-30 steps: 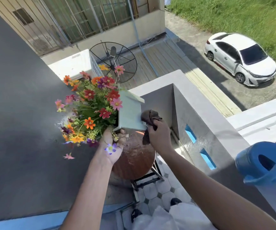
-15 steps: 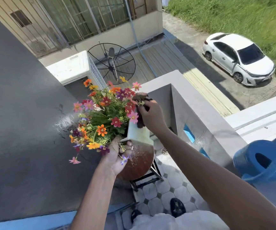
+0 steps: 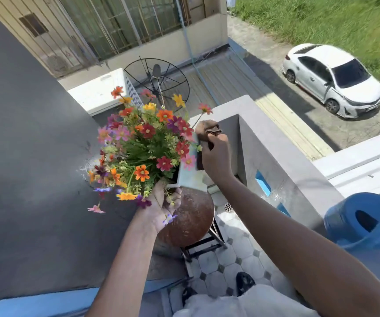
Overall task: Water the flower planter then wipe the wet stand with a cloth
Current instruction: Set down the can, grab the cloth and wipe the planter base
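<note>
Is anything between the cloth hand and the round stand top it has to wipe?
Yes. The planter, held tilted by the left hand, lies between the right hand with the cloth and the stand top.

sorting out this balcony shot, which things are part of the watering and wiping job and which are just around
In the job: flower planter, cloth, round stand, blue watering can, left hand, right hand.

Just around: white car, satellite dish, floor drain.

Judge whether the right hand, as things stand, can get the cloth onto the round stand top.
Probably yes: the right hand holds the brown cloth against the raised planter, and the stand below looks mostly uncovered.
</note>
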